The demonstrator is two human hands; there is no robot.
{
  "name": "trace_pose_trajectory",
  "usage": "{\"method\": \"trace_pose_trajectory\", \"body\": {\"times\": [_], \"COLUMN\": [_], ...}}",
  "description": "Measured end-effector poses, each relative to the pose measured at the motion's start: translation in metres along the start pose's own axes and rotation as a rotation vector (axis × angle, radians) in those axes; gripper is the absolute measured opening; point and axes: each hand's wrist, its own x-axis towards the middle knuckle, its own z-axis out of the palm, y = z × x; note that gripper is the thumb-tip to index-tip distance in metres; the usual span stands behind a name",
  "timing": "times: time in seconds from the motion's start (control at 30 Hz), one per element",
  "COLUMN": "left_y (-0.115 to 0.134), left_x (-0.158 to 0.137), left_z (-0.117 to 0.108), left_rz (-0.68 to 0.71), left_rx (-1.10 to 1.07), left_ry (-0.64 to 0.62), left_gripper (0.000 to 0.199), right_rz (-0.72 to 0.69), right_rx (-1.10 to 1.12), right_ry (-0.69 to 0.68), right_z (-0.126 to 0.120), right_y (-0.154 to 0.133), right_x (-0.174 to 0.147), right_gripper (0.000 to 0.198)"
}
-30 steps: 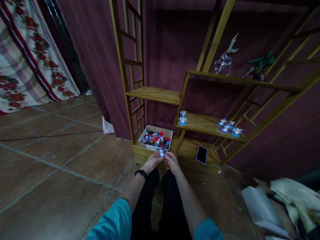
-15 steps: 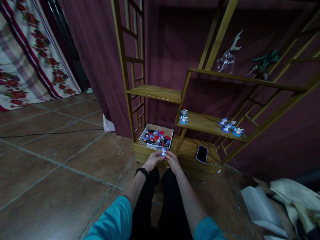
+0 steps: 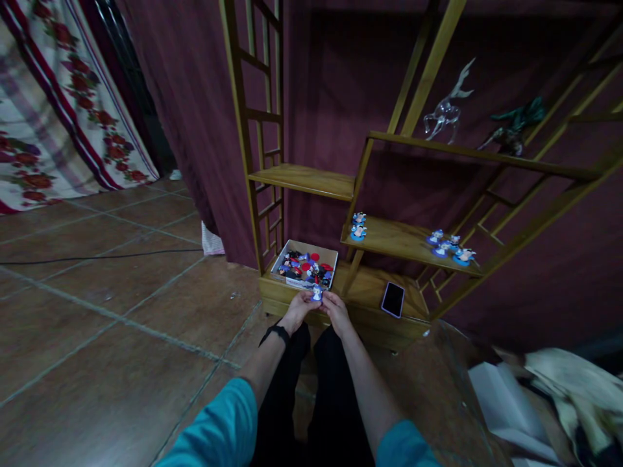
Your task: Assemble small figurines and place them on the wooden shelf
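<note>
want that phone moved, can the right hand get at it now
Probably yes: nothing visible blocks the way from the right hand to the phone on the low shelf, though that hand would likely have to let go of the figurine first.

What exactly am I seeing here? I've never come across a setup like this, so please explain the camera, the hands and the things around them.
There is no machine: these are a person's bare hands, seen from a camera worn on that person's head, looking forward and down. The left hand and right hand together hold a small purple-and-white figurine in front of a wooden display rack. On its lowest board sit an open box of mixed red, black and purple pieces and, to the right, a smartphone. The shelf above the phone carries two figurines at its left end and four more at its right. Higher up stands a clear deer ornament.
</note>
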Motion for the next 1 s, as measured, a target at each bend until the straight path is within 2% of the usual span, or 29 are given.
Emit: {"method": "trace_pose_trajectory", "body": {"times": [0.1, 0.3, 0.8, 1.0], "left_y": [-0.0011, -0.0024, 0.0004, -0.0029], "left_x": [-0.0002, 0.0016, 0.0024, 0.0037], "left_z": [0.0002, -0.0001, -0.0013, 0.0001], "left_rz": [0.025, 0.046, -0.015, 0.006], "left_rx": [0.020, 0.049, -0.009, -0.027], "left_ry": [0.075, 0.096, -0.080, 0.022], "left_gripper": [0.040, 0.042, 0.036, 0.036], "right_rz": [0.008, 0.017, 0.013, 0.020], "right_rx": [-0.002, -0.004, 0.016, -0.005], "right_ry": [-0.011, -0.035, -0.021, -0.019], "right_z": [-0.0003, 0.0004, 0.0020, 0.0014], "right_y": [0.0001, -0.0022, -0.0019, -0.0021], "right_x": [-0.0007, -0.0025, -0.0032, -0.0039], "right_gripper": [0.036, 0.037, 0.040, 0.043]}}
